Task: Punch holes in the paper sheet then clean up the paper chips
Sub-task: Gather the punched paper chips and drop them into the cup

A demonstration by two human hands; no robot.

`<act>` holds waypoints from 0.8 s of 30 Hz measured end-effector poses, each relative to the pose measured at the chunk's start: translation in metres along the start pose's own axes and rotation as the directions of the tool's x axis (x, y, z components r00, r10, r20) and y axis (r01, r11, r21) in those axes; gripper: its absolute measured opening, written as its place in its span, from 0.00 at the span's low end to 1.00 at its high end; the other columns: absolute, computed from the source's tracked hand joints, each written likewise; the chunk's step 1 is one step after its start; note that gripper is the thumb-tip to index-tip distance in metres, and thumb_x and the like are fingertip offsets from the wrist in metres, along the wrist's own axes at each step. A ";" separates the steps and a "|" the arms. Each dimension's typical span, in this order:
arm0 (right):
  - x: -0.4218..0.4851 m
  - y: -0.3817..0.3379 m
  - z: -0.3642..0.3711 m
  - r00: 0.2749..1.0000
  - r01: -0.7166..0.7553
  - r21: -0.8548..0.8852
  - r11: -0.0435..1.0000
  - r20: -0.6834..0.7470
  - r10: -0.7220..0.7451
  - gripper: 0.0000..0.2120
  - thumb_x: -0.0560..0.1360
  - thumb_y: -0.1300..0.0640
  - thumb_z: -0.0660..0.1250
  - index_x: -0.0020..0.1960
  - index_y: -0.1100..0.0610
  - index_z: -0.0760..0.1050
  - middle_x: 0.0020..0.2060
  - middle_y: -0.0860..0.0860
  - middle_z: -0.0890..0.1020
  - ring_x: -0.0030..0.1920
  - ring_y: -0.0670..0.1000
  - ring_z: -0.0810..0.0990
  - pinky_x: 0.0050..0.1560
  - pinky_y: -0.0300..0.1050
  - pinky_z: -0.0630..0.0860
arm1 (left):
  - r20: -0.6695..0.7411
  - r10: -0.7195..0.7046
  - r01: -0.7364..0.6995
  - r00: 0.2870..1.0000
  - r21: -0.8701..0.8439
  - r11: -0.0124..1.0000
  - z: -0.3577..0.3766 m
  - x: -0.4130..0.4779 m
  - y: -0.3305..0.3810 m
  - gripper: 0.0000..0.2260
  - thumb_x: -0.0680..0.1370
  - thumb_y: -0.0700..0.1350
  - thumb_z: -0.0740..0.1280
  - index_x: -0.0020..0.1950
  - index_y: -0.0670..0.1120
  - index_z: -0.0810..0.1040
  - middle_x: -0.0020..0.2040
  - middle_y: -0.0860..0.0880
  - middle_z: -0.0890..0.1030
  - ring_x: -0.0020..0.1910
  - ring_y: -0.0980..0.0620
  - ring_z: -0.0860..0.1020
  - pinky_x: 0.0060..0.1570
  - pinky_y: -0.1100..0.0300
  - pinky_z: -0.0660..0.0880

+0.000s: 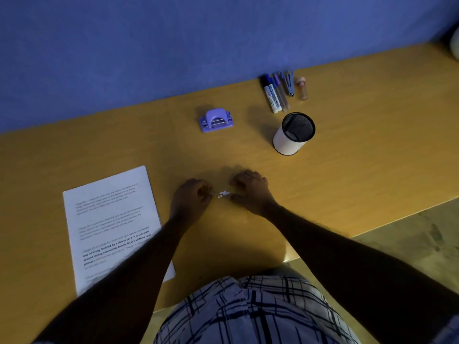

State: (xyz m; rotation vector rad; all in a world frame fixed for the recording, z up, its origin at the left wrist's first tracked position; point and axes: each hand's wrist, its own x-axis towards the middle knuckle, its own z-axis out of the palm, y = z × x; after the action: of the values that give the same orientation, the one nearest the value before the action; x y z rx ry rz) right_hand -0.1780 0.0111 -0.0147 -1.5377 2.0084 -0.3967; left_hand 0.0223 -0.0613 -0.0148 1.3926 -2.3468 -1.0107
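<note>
Near the worktop's [347,157] front edge, our curled, empty right hand [250,188] and curled left hand [191,196], whose grip we cannot tell, flank the paper chips [223,194].

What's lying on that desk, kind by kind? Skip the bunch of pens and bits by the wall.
Printed paper sheet: 1
Purple hole punch: 1
Mesh pen cup: 1
Little heap of paper chips: 1
Total: 4
</note>
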 end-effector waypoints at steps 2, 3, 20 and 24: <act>-0.001 0.003 -0.003 0.998 0.043 -0.021 0.999 0.052 -0.041 0.23 0.71 0.40 0.71 0.62 0.47 0.73 0.60 0.49 0.73 0.61 0.52 0.69 0.57 0.50 0.63 | 0.020 0.067 -0.068 0.998 0.038 0.997 -0.001 -0.004 -0.001 0.10 0.74 0.48 0.71 0.54 0.50 0.81 0.50 0.52 0.80 0.48 0.55 0.77 0.51 0.54 0.77; -0.001 0.004 -0.004 0.996 0.062 -0.037 0.997 0.066 -0.059 0.23 0.71 0.40 0.70 0.63 0.46 0.73 0.61 0.48 0.72 0.61 0.52 0.68 0.57 0.50 0.63 | 0.030 0.089 -0.091 0.996 0.066 0.994 0.000 -0.005 -0.001 0.10 0.74 0.49 0.71 0.55 0.50 0.81 0.51 0.52 0.81 0.50 0.55 0.76 0.53 0.53 0.76; 0.012 -0.002 -0.008 0.964 0.266 -0.099 0.959 -0.002 -0.267 0.10 0.72 0.46 0.71 0.53 0.46 0.83 0.47 0.45 0.79 0.51 0.48 0.75 0.53 0.52 0.74 | -0.029 -0.005 0.009 1.000 0.153 0.988 0.009 0.000 0.015 0.10 0.71 0.53 0.73 0.51 0.54 0.85 0.47 0.53 0.81 0.49 0.49 0.77 0.52 0.49 0.73; 0.010 -0.002 -0.008 0.958 0.287 -0.106 0.952 0.000 -0.288 0.09 0.74 0.47 0.70 0.53 0.46 0.82 0.48 0.46 0.78 0.53 0.49 0.75 0.55 0.54 0.72 | -0.030 0.005 -0.001 1.000 0.144 0.990 0.009 -0.002 0.015 0.09 0.71 0.52 0.74 0.50 0.55 0.85 0.46 0.53 0.79 0.49 0.49 0.75 0.52 0.48 0.73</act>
State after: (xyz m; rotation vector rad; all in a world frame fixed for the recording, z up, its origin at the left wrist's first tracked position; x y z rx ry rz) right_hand -0.1827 0.0007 -0.0102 -1.9074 1.8437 -0.4228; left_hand 0.0086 -0.0508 -0.0114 1.4431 -2.4417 -0.8272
